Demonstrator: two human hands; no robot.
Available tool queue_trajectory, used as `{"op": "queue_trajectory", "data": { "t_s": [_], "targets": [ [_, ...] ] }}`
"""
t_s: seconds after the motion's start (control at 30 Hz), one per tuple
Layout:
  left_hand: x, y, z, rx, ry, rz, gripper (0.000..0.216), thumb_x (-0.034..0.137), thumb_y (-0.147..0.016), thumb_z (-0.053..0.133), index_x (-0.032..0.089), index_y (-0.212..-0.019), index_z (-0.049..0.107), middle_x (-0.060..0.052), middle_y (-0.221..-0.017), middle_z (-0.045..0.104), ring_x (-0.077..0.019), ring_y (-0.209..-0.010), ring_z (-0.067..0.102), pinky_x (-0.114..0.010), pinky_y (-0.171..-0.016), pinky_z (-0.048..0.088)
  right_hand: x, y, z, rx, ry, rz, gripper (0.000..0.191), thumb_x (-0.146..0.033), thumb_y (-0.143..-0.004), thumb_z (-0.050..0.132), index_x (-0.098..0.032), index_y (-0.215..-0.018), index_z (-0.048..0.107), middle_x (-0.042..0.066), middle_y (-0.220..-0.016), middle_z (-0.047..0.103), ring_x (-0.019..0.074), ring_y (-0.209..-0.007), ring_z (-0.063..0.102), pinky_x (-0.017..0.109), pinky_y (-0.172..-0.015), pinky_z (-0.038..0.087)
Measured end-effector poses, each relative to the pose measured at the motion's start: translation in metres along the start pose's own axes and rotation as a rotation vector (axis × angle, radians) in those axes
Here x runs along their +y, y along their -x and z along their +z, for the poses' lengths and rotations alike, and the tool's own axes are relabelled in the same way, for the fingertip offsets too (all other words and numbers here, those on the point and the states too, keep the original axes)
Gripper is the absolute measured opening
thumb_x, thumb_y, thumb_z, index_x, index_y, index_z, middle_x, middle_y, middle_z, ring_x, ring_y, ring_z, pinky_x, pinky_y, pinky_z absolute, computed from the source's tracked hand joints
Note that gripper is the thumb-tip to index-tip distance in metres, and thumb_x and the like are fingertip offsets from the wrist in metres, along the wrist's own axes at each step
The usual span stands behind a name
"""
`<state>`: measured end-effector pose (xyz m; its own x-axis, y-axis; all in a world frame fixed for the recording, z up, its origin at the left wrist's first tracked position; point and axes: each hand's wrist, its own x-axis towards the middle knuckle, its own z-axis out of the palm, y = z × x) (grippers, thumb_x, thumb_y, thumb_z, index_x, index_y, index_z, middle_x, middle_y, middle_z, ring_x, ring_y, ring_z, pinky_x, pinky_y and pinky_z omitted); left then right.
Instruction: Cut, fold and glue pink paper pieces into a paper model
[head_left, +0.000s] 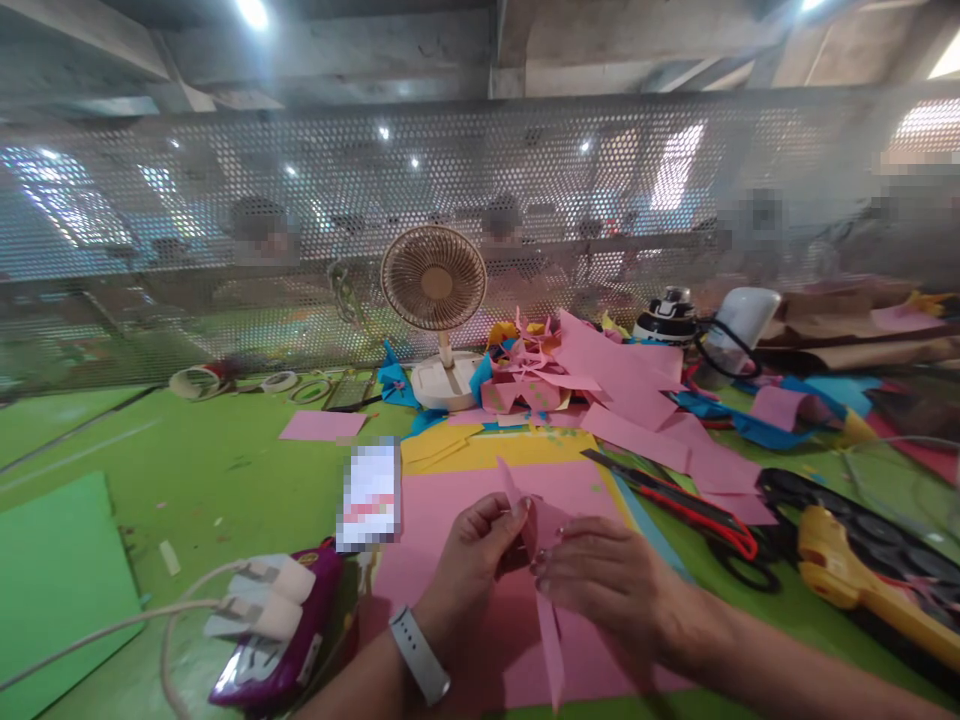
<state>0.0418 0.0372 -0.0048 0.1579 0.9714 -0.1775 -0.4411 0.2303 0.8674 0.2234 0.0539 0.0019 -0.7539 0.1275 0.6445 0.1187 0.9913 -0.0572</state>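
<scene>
My left hand (491, 535), with a pale watch strap on its wrist, pinches a small folded piece of pink paper (551, 640) between thumb and fingers. My right hand (607, 580) closes on the same piece from the other side, its fingertips on the paper's edge. The piece stands upright, a narrow strip of it pointing down towards me. Under both hands lies a large pink sheet (427, 600), with yellow paper (442, 445) beneath its far edge. Just right of the stack rest red-handled scissors (712, 515).
A small fan (435, 280) stands at the back beside a heap of pink scraps (622, 370). To the left, a purple power strip (300, 630) bears white plugs and cables. A yellow-handled tool (847, 570) lies right, and a green sheet (64, 590) far left. A perforated screen (300, 180) closes the back.
</scene>
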Motion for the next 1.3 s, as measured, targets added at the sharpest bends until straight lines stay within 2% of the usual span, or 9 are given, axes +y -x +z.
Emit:
{"op": "queue_trajectory", "data": {
  "t_s": [0.1, 0.2, 0.33, 0.47, 0.67, 0.9, 1.03, 1.2, 1.3],
  "targets": [
    [0.0, 0.002, 0.003, -0.041, -0.036, 0.016, 0.025, 0.039, -0.07, 0.071, 0.015, -0.075, 0.062, 0.001, -0.068, 0.06, -0.0096, -0.061, 0.053, -0.023, -0.065, 0.045, -0.001, 0.001, 0.007, 0.086, -0.122, 0.241, 0.016, -0.02, -0.091, 0.045, -0.022, -0.101, 0.058, 0.001, -0.087, 0.07, 0.0117, -0.08, 0.063, 0.027, -0.079, 0.049],
    [-0.001, 0.005, 0.007, -0.062, -0.089, 0.059, 0.025, 0.039, -0.072, 0.069, 0.015, -0.079, 0.064, -0.003, -0.076, 0.064, -0.013, -0.07, 0.057, -0.026, -0.071, 0.047, -0.003, 0.003, 0.012, 0.13, -0.124, 0.537, 0.02, -0.026, -0.087, 0.053, -0.022, -0.106, 0.056, 0.004, -0.092, 0.068, 0.0153, -0.084, 0.063, 0.027, -0.074, 0.051],
    [-0.006, 0.01, 0.007, -0.031, -0.079, 0.071, 0.024, 0.039, -0.074, 0.067, 0.017, -0.08, 0.066, -0.004, -0.081, 0.066, -0.0154, -0.074, 0.061, -0.031, -0.077, 0.048, -0.005, 0.005, 0.015, 0.178, -0.123, 0.694, 0.029, -0.027, -0.084, 0.055, -0.022, -0.112, 0.05, 0.005, -0.1, 0.066, 0.0185, -0.091, 0.062, 0.031, -0.077, 0.051],
    [-0.009, 0.017, 0.007, 0.055, 0.011, 0.094, 0.032, 0.042, -0.073, 0.067, 0.023, -0.099, 0.065, -0.006, -0.106, 0.064, -0.0208, -0.093, 0.06, -0.036, -0.087, 0.046, -0.006, 0.004, 0.013, 0.131, -0.087, 0.72, 0.034, -0.022, -0.083, 0.053, -0.024, -0.116, 0.047, 0.005, -0.1, 0.066, 0.0207, -0.09, 0.061, 0.037, -0.078, 0.048],
    [-0.001, 0.015, 0.017, -0.151, -0.248, 0.164, 0.023, 0.033, -0.079, 0.063, 0.016, -0.093, 0.067, -0.009, -0.094, 0.068, -0.0214, -0.087, 0.06, -0.032, -0.08, 0.046, -0.007, 0.001, 0.011, 0.119, 0.036, 0.646, 0.042, -0.019, -0.082, 0.052, -0.023, -0.122, 0.042, 0.007, -0.105, 0.066, 0.0222, -0.092, 0.06, 0.042, -0.085, 0.041],
    [-0.005, 0.011, 0.014, -0.166, -0.279, 0.126, 0.024, 0.033, -0.084, 0.056, 0.013, -0.087, 0.069, -0.009, -0.086, 0.068, -0.0198, -0.081, 0.06, -0.032, -0.077, 0.046, -0.006, 0.004, 0.015, 0.054, 0.014, 0.69, 0.049, -0.026, -0.083, 0.054, -0.022, -0.129, 0.038, 0.006, -0.107, 0.064, 0.0214, -0.094, 0.058, 0.043, -0.09, 0.037],
    [-0.005, 0.009, 0.013, -0.169, -0.265, 0.097, 0.025, 0.034, -0.084, 0.056, 0.012, -0.086, 0.068, -0.009, -0.082, 0.066, -0.0184, -0.078, 0.059, -0.031, -0.077, 0.045, -0.007, 0.003, 0.015, 0.057, 0.006, 0.681, 0.051, -0.023, -0.082, 0.054, -0.021, -0.13, 0.036, 0.008, -0.105, 0.064, 0.0214, -0.09, 0.058, 0.043, -0.089, 0.036],
    [-0.004, 0.005, 0.008, -0.035, -0.269, 0.15, 0.025, 0.035, -0.083, 0.058, 0.013, -0.071, 0.063, -0.001, -0.066, 0.055, -0.0115, -0.066, 0.05, -0.025, -0.069, 0.044, 0.002, 0.001, 0.005, 0.128, -0.04, 0.702, 0.045, -0.022, -0.082, 0.056, -0.023, -0.124, 0.042, 0.002, -0.084, 0.066, 0.0219, -0.086, 0.057, 0.043, -0.085, 0.036],
    [0.001, 0.004, 0.006, 0.081, -0.264, 0.179, 0.023, 0.036, -0.08, 0.061, 0.015, -0.072, 0.061, 0.001, -0.066, 0.054, -0.0095, -0.062, 0.046, -0.02, -0.062, 0.042, 0.012, 0.001, -0.003, 0.283, -0.114, 0.798, 0.036, -0.026, -0.083, 0.056, -0.024, -0.117, 0.047, 0.001, -0.085, 0.064, 0.0216, -0.095, 0.054, 0.041, -0.089, 0.035]
  ]
}}
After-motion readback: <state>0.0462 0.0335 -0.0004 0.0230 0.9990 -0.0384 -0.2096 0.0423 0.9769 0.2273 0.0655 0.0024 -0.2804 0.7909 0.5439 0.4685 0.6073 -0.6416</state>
